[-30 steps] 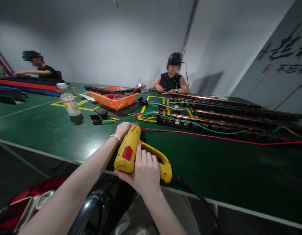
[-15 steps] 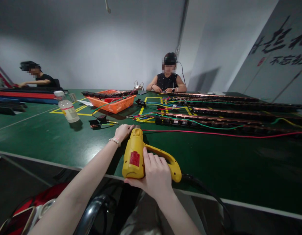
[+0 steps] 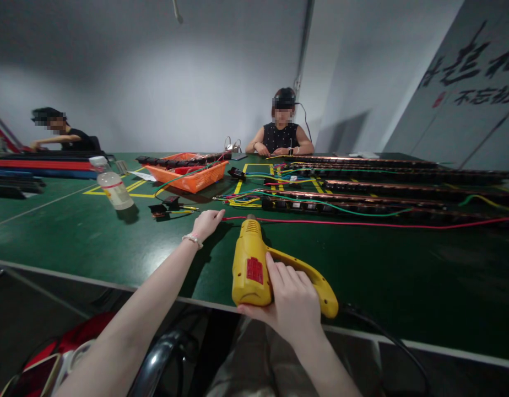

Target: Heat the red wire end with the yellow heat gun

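Observation:
A yellow heat gun (image 3: 254, 264) with a red label lies near the front edge of the green table (image 3: 93, 231), nozzle pointing away from me. My right hand (image 3: 291, 300) grips its rear body and handle. My left hand (image 3: 207, 221) reaches forward onto the table left of the gun's nozzle, fingers closed around the end of a red wire (image 3: 362, 225) that runs off to the right.
Long copper-coloured bars with coloured wires (image 3: 382, 193) cover the right half. An orange tray (image 3: 192, 173), a plastic bottle (image 3: 114, 190) and small black parts (image 3: 167, 207) stand ahead left. One person (image 3: 281, 135) sits opposite, another person (image 3: 60, 135) far left. The gun's black cord (image 3: 386, 342) trails right.
My right hand has slid the heat gun to the right, away from my left hand. My left hand now shows apart from the gun, at the red wire's end.

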Action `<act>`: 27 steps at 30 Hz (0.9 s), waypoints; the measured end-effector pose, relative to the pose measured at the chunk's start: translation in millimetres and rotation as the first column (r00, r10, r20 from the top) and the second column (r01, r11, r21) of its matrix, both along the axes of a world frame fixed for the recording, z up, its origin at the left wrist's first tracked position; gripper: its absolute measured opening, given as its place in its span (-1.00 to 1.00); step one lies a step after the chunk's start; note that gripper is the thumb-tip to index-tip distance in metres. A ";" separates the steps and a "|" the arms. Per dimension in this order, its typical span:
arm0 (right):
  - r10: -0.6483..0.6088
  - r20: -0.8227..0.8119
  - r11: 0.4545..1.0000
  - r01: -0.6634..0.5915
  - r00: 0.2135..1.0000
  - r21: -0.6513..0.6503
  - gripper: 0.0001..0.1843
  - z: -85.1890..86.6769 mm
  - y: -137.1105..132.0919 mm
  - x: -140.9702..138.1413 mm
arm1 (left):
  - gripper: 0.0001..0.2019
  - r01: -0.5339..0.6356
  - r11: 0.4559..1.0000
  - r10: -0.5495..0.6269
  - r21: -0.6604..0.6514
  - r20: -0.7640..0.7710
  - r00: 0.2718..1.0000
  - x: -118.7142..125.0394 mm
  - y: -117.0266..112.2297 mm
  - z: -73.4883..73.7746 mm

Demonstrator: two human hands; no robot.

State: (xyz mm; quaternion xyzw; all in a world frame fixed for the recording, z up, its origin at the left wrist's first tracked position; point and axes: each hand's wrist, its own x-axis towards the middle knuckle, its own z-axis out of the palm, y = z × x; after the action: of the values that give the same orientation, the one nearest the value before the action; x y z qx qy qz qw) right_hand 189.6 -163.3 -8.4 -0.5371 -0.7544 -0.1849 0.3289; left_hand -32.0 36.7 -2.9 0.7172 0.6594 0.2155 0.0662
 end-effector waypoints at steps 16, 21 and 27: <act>-0.271 0.161 0.962 0.261 0.949 0.080 -0.04 1.5 -5.1 60.6 | -0.57 0.153 0.977 -0.191 0.151 0.278 0.941 0.6 1.7 -9.0; -0.273 0.184 0.961 0.258 0.944 0.098 -0.05 3.3 -5.1 54.4 | -0.60 0.177 0.976 -0.209 0.128 0.305 0.929 2.3 3.7 -10.8; -0.218 0.162 0.974 0.204 0.963 0.096 -0.03 1.3 -4.2 29.1 | -0.64 0.218 0.974 -0.227 0.065 0.235 0.945 1.7 3.7 -9.2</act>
State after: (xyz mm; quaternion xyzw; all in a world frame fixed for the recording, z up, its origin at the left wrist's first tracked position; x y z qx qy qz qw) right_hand 218.7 -167.5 -7.1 -0.5834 -0.7105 -0.2936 0.2621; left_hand -30.3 40.3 -12.1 0.7567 0.5570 0.3048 0.1559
